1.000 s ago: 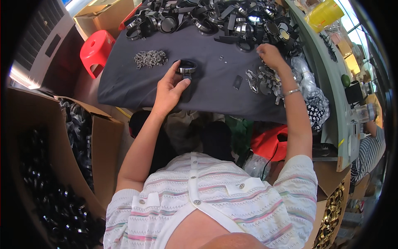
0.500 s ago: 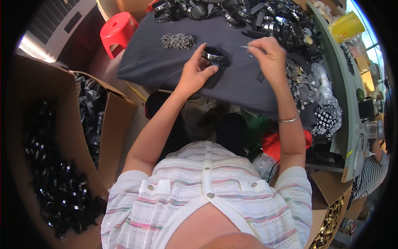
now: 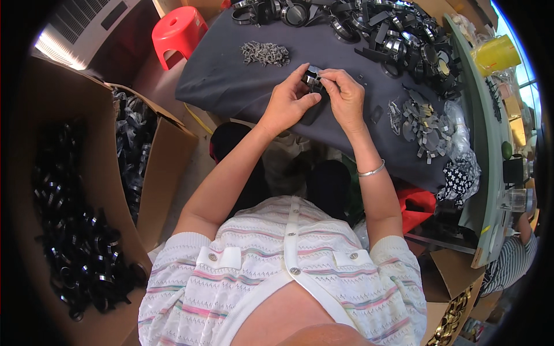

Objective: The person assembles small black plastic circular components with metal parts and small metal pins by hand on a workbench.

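My left hand (image 3: 285, 108) is closed around a black wristwatch (image 3: 312, 79) with a shiny case, held just above the table near its front edge. Pinched fingers of my right hand (image 3: 348, 99) meet the watch's right side; whatever lies between those fingertips is hidden. Beyond my left hand lies a heap of small silver metal parts (image 3: 265, 53). To the right of my right hand are thin silver pieces (image 3: 395, 117) and a pile of flat grey parts with tabs (image 3: 427, 126).
Many black watches (image 3: 398, 43) are heaped along the dark cloth-covered table's (image 3: 216, 75) far side. Cardboard boxes (image 3: 167, 167) of black watches or bands stand at left, near a red stool (image 3: 178, 32). A person in a striped top (image 3: 511, 265) sits at far right.
My right hand has moved left from over the cloth to the watch. Half a second ago a thin silver sliver showed at its fingertips. My left hand still holds the watch.
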A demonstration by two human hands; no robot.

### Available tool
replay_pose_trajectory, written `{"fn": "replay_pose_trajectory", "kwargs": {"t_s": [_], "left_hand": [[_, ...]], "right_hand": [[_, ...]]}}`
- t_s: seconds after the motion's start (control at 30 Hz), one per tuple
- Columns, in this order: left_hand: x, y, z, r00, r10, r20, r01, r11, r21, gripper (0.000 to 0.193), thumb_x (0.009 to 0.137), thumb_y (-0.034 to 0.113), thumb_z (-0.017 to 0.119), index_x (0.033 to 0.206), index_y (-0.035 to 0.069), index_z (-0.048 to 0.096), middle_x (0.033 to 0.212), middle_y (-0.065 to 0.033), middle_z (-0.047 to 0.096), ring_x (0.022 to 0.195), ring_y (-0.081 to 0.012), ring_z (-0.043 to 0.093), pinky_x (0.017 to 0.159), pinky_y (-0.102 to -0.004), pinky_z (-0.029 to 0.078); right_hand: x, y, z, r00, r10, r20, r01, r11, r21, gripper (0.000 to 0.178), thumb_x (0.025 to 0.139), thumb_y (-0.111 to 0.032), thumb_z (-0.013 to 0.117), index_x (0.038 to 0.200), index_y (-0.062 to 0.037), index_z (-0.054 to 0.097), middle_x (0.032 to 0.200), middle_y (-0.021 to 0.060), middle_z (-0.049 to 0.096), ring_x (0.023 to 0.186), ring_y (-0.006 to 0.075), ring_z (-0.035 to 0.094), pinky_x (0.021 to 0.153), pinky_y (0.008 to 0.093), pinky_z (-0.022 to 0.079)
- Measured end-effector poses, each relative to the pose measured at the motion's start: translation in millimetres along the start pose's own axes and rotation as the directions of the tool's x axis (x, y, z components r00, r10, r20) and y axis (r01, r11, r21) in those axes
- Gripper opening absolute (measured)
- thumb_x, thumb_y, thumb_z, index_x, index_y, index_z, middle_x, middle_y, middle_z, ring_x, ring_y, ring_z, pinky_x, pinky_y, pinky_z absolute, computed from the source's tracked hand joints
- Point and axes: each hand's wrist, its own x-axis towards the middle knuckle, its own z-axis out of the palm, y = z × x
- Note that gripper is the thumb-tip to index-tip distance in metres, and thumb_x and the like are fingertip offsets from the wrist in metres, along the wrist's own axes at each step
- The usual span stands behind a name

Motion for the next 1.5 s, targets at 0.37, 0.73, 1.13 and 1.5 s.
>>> {"fn": "replay_pose_trajectory", "kwargs": {"t_s": [0.37, 0.73, 1.13, 1.5], "left_hand": [[0.1, 1.8, 1.0, 1.000, -0.025, 0.008, 0.025, 1.000, -0.002, 0.059, 0.078, 0.005, 0.067, 0.131, 0.004, 0.042, 0.076, -0.0004, 0.055, 0.060, -0.0044, 0.048, 0.048, -0.0190, 0.039], [0.5, 9.3, 1.3, 0.999, -0.012, 0.046, 0.014, 0.999, -0.032, 0.045, 0.080, 0.005, 0.065, 0.122, 0.005, 0.049, 0.076, 0.0014, 0.056, 0.062, -0.0032, 0.048, 0.048, -0.0181, 0.037], [5.8, 10.6, 5.5, 0.991, -0.124, -0.060, 0.116, 0.987, -0.114, 0.020, 0.084, 0.005, 0.054, 0.104, 0.003, 0.057, 0.068, 0.0009, 0.055, 0.050, -0.0038, 0.046, 0.042, -0.0217, 0.036], [7.0, 4.8, 9.2, 0.985, -0.076, -0.154, 0.080, 0.997, 0.023, 0.014, 0.084, 0.005, 0.055, 0.097, 0.002, 0.058, 0.064, 0.0026, 0.051, 0.060, -0.0020, 0.042, 0.056, -0.0181, 0.037]], "right_hand": [[-2.2, -0.6, -1.2, 0.964, -0.244, 0.103, 0.263, 0.924, -0.277, 0.014, 0.074, 0.003, 0.062, 0.084, -0.0023, 0.053, 0.083, 0.0093, 0.061, 0.077, 0.0290, 0.060, 0.063, 0.0367, 0.049], [-4.9, 1.0, -0.1, 0.967, -0.241, 0.078, 0.252, 0.952, -0.176, 0.013, 0.074, 0.002, 0.063, 0.083, -0.0029, 0.055, 0.081, 0.0093, 0.062, 0.076, 0.0276, 0.062, 0.063, 0.0342, 0.051], [-5.8, 1.0, 0.8, 0.974, -0.223, 0.048, 0.228, 0.957, -0.181, 0.009, 0.076, -0.002, 0.064, 0.080, -0.0022, 0.056, 0.081, 0.0077, 0.063, 0.076, 0.0268, 0.063, 0.064, 0.0331, 0.051], [40.4, 56.8, -55.1, 0.806, 0.589, -0.065, -0.397, 0.455, -0.797, 0.023, 0.081, -0.025, 0.062, 0.084, -0.0023, 0.064, 0.091, 0.0204, 0.063, 0.086, 0.0371, 0.061, 0.072, 0.0432, 0.050]]}}
